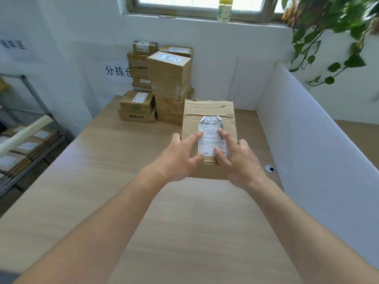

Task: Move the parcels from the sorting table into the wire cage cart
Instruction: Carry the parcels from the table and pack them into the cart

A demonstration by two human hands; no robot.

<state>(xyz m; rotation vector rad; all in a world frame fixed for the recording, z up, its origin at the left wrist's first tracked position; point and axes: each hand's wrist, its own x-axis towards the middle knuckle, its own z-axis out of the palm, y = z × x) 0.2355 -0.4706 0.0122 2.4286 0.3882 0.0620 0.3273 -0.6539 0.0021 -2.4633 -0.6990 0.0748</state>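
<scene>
**Reaching for a labelled parcel**

Lying flat on the wooden sorting table (102, 181) is a creased brown parcel (209, 111) with a white shipping label (211, 138). The left hand (180, 158) and right hand (238, 162) rest spread, nearly straight fingers on its top, gripping nothing. A stack of parcels (164, 83) stands behind. The wire cage cart (28, 128), left, holds boxes. A white partition (307, 130) flanks the right.

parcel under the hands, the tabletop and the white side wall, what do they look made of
The brown box with the white label looks like matte corrugated cardboard: creased, dented flaps. Its label seems thin printed paper, curled at the top corners. The light tabletop shows a wood-grain pattern, probably laminate rather than solid wood. The white side partition is smooth and matte, perhaps plastic or foam board; hard to tell.
</scene>
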